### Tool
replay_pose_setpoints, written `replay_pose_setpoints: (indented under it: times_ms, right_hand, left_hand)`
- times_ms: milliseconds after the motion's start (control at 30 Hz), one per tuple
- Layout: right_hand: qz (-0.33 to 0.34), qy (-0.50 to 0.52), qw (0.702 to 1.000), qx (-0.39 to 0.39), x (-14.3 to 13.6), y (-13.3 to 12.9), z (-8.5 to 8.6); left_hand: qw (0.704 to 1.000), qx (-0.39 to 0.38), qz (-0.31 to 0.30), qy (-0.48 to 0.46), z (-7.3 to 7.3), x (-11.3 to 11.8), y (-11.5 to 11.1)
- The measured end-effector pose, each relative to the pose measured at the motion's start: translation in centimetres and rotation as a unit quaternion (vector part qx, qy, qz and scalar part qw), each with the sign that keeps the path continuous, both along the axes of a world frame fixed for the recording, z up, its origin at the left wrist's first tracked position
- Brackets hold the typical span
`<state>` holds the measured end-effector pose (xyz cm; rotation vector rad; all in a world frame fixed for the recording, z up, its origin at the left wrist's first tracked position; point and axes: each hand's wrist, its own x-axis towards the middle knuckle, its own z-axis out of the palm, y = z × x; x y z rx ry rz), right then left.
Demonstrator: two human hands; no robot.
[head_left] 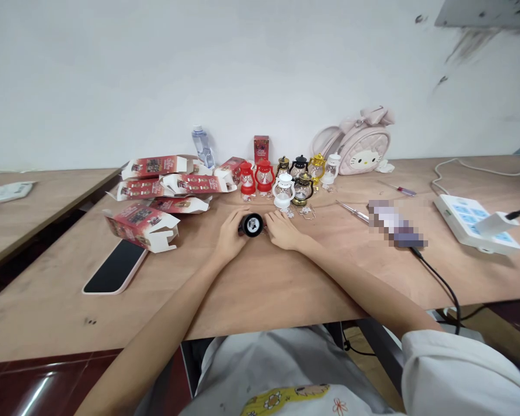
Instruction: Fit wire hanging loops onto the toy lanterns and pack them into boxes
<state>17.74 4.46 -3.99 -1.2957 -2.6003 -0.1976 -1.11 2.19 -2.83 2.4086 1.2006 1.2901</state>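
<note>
A small black lantern (253, 225) lies on its side at the middle of the table, its round base turned up toward me, with a pale disc inside the black rim. My left hand (231, 236) is closed around its left side. On the other side, my right hand (281, 230) has its fingers curled together close against the rim; whatever they hold is hidden. Just beyond stand several mini lanterns: a red lantern (264, 177), a white lantern (283, 192), a bronze lantern (303, 190) and a gold lantern (316, 168) among them. Small wire pieces (307, 212) lie in front of these.
Opened red boxes (145, 224) pile up at left, beside a phone (115, 268). A water bottle (203, 147) and a pink bag (364, 147) stand by the wall. To the right lie screwdrivers (353, 212), a blurred-out device (396, 224) on a cable and a power strip (468, 222).
</note>
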Motion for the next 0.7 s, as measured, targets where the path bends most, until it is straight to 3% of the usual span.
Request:
replay_pose_setpoints:
  times_ms: [433,567,700]
  right_hand:
    - [-0.009,0.061,0.991,-0.115,0.2,0.0,1.1]
    - [0.020,0.119,0.988,-0.092,0.7,0.3,0.4]
    - [0.040,0.271,0.962,-0.012,0.7,0.2,-0.1]
  left_hand:
    - [1.000,-0.011,0.001,0.003,0.2,0.0,-0.1]
    - [1.000,-0.012,0.000,-0.001,0.1,0.0,-0.1]
    - [1.000,-0.007,0.004,0.004,0.0,0.0,0.0]
